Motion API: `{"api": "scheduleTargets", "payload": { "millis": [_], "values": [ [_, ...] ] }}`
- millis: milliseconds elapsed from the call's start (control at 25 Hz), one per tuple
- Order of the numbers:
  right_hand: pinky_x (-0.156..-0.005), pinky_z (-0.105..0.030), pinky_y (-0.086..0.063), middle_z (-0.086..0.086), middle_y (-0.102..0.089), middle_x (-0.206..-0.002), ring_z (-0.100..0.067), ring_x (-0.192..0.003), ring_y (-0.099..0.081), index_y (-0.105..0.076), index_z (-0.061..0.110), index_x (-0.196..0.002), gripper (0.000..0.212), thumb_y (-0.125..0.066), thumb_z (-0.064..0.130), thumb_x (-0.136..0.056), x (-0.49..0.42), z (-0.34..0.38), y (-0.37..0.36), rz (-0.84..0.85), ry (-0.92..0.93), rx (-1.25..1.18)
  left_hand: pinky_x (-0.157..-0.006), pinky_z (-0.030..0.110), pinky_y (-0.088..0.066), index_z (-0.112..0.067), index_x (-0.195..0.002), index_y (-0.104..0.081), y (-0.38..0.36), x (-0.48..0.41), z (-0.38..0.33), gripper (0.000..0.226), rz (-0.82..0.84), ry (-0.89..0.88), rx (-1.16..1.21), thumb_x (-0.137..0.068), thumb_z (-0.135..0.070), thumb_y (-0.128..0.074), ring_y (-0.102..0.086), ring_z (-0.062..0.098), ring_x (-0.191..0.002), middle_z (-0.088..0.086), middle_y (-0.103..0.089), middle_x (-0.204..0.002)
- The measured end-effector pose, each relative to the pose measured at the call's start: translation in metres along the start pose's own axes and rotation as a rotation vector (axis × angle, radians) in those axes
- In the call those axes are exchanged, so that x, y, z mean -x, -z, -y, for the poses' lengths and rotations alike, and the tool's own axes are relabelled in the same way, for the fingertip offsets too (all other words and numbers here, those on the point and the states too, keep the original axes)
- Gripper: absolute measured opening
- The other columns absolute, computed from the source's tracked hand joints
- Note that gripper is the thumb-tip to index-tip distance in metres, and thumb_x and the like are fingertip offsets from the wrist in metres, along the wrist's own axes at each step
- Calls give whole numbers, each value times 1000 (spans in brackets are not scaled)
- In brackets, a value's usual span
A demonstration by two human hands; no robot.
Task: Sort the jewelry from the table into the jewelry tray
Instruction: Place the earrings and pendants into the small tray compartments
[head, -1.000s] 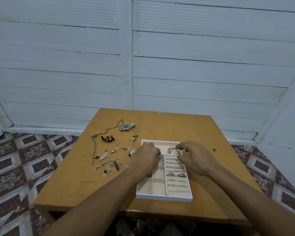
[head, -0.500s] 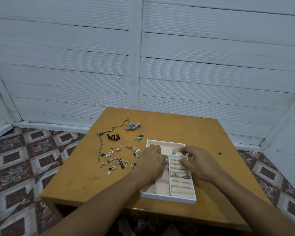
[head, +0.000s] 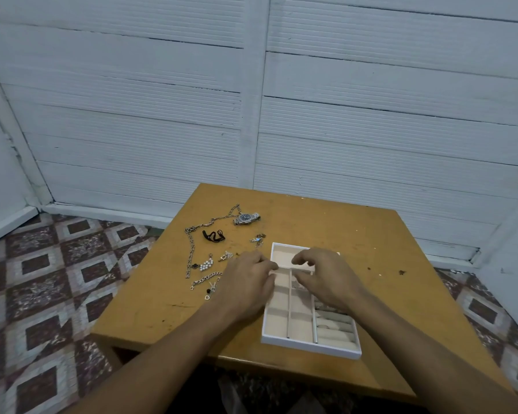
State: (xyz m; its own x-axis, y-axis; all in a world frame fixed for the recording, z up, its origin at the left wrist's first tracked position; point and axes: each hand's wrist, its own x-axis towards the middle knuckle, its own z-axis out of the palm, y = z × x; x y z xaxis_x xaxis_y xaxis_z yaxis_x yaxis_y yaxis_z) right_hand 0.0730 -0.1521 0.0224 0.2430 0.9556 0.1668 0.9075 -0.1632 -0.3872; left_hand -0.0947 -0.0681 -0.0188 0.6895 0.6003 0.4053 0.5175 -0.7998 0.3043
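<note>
Few rings (head: 325, 326) in tray (head: 308, 345); watch (head: 245, 218), long chain (head: 189, 253), pearl piece (head: 206, 265) + misc unsorted on table (head: 356, 234). My L hand (head: 245, 283), R hand (head: 328, 277) curled over tray, can't tell if holding anything.

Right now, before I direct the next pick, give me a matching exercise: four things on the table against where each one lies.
Things
1. silver wristwatch with dark dial
2. black cord loop
3. white pearl cluster
4. white compartment tray with beige lining

Places
A. nearest the person, right of the loose pieces
B. farthest back on the wooden table
C. beside the near end of the long silver chain
D. inside the chain's bend, nearer than the watch

Pairs: 1-B, 2-D, 3-C, 4-A
</note>
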Motion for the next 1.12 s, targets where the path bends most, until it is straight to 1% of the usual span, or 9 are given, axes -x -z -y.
{"api": "scheduleTargets", "payload": {
  "millis": [80, 200, 400, 480, 640, 800, 960, 1040, 1120],
  "values": [
    [-94, -38, -43, 7, -66, -117, -19, -113, -54, -68, 27, -111, 27, -58, 33, -86, -9, 23, -15, 10, 47, 49, -86, 37, -42, -23, -114, -67, 11, 12, 19, 28, -36, 65, 16, -92, -29, -50, -54, 17, -103, -4, -63, -108],
    [-92, -41, -34, 3, -64, -115, -25, -113, -47, -64, 28, -111, 30, -56, 40, -86, -18, 59, -36, 110, 107, 202, -89, 35, -42, -24, -113, -67, 27, 27, 48, 26, -47, 152, 13, -93, -26, -51, -53, 14, -104, -7, -62, -108],
    [-93, -44, -32, -3, -64, -111, -26, -112, -45, -64, 23, -103, 37, -54, 54, -85, -29, 95, -63, 200, 95, 394, -96, 35, -42, -24, -117, -65, 46, 47, 75, 27, -45, 241, 12, -94, -22, -50, -52, 11, -106, -8, -60, -111],
    [-94, -44, -31, -4, -65, -109, -27, -112, -46, -64, 23, -101, 34, -54, 52, -86, -31, 98, -69, 211, 69, 399, -99, 34, -40, -26, -120, -64, 48, 53, 76, 29, -43, 261, 23, -95, -24, -48, -51, 8, -107, -9, -59, -114],
    [-93, -43, -32, -7, -66, -101, -27, -107, -50, -65, 18, -96, 23, -49, 32, -88, -33, 101, -75, 183, 59, 421, -100, 32, -39, -26, -122, -62, 46, 55, 75, 30, -36, 271, 58, -95, -27, -50, -50, 8, -110, -9, -58, -119],
    [-93, -43, -31, -7, -65, -102, -27, -105, -48, -62, 17, -96, 25, -46, 34, -88, -33, 101, -72, 180, 74, 448, -99, 28, -39, -26, -124, -60, 47, 50, 74, 31, -34, 253, 87, -95, -27, -50, -51, 8, -111, -9, -58, -123],
    [-93, -44, -32, -8, -62, -107, -29, -108, -48, -57, 15, -103, 26, -41, 33, -92, -32, 102, -63, 173, 104, 429, -95, 26, -40, -26, -124, -60, 45, 42, 74, 30, -50, 295, 147, -97, -32, -48, -50, 7, -108, -9, -59, -122],
    [-88, -42, -34, -9, -60, -107, -30, -104, -50, -50, 17, -99, 18, -39, 29, -93, -34, 105, -55, 185, 95, 336, -94, 24, -41, -25, -123, -61, 43, 36, 74, 29, -62, 337, 236, -97, -31, -49, -52, 9, -110, -6, -60, -122],
    [-75, -38, -36, -11, -60, -99, -30, -91, -52, -41, 17, -92, 9, -36, 24, -95, -39, 108, -46, 207, 85, 197, -95, 26, -43, -21, -123, -62, 43, 30, 72, 29, -94, 369, 340, -98, -28, -49, -54, 10, -113, -3, -62, -123]
  ]
}}
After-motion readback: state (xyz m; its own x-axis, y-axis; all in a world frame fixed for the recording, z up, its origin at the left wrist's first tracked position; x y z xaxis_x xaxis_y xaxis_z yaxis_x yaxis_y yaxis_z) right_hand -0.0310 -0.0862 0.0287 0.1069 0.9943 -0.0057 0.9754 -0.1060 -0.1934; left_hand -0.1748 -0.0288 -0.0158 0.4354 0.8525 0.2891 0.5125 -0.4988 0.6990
